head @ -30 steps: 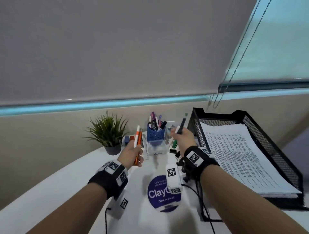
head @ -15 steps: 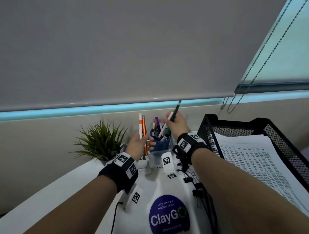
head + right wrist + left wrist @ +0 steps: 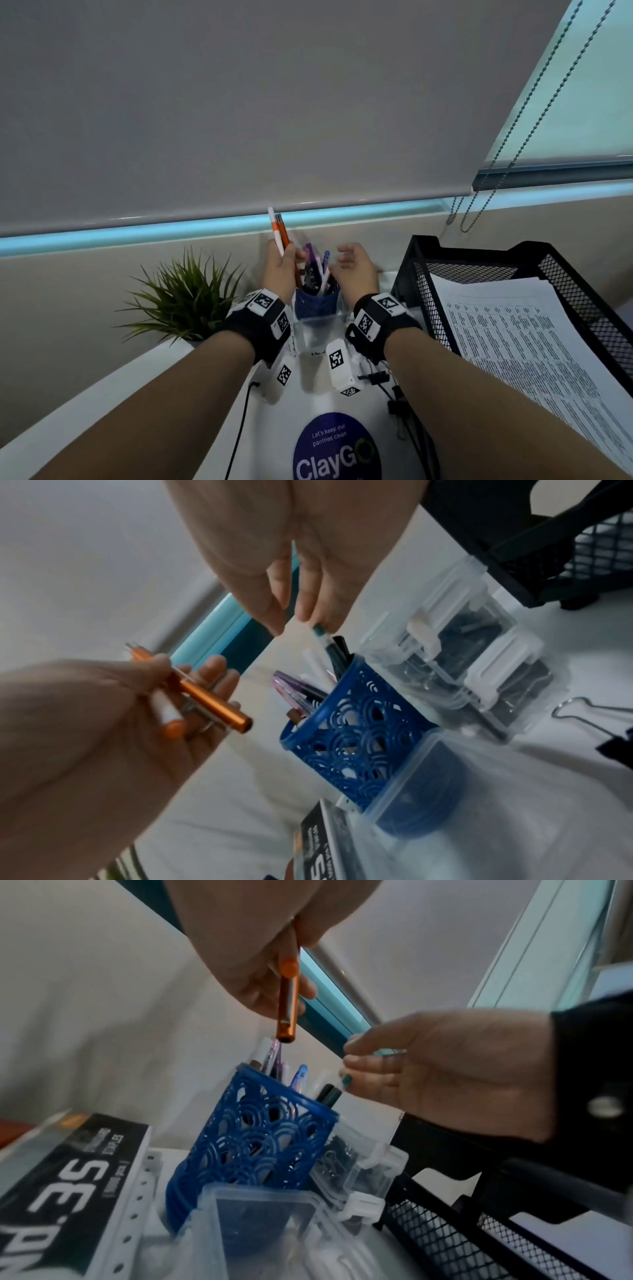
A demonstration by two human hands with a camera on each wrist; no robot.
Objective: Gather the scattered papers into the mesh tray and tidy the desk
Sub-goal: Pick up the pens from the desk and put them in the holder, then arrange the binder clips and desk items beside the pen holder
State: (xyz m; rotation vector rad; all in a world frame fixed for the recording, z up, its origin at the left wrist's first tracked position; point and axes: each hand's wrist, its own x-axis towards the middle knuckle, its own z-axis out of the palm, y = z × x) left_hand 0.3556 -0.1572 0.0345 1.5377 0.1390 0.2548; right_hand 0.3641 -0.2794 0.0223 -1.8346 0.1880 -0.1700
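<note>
**Pens over the cup, papers in the tray**

The left hand (image 3: pixel 281 270) holds two pens upright, an orange pen (image 3: pixel 283 236) and a white pen (image 3: pixel 274 226) with an orange band, its fingers (image 3: pixel 219 666) curled round both. Their lower ends hang just above the rim of the blue pen cup (image 3: pixel 317 301), on its left side (the left wrist view shows the orange barrel's tip almost touching the pens already standing inside).

The right hand (image 3: pixel 354 270) hovers over the cup's right edge, its fingers (image 3: pixel 274 607) loosely bent and narrow, holding nothing; the fingertips sit just above the green end of a dark pen (image 3: pixel 330 642) leaning in the cup.

The cup is hemmed in: clear plastic boxes (image 3: pixel 455 658) of clips touch it on the right and front, and a dark box of staples (image 3: pixel 68 1167) lies to its left. A potted plant (image 3: pixel 181 301) stands further left.

The mesh tray (image 3: pixel 479 260) fills the right side of the desk (image 3: pixel 102 387), its near corner close to the right wrist. The papers (image 3: pixel 534 342) lie stacked inside it. A loose binder clip (image 3: pixel 589 707) rests on the desk beside the boxes.
</note>
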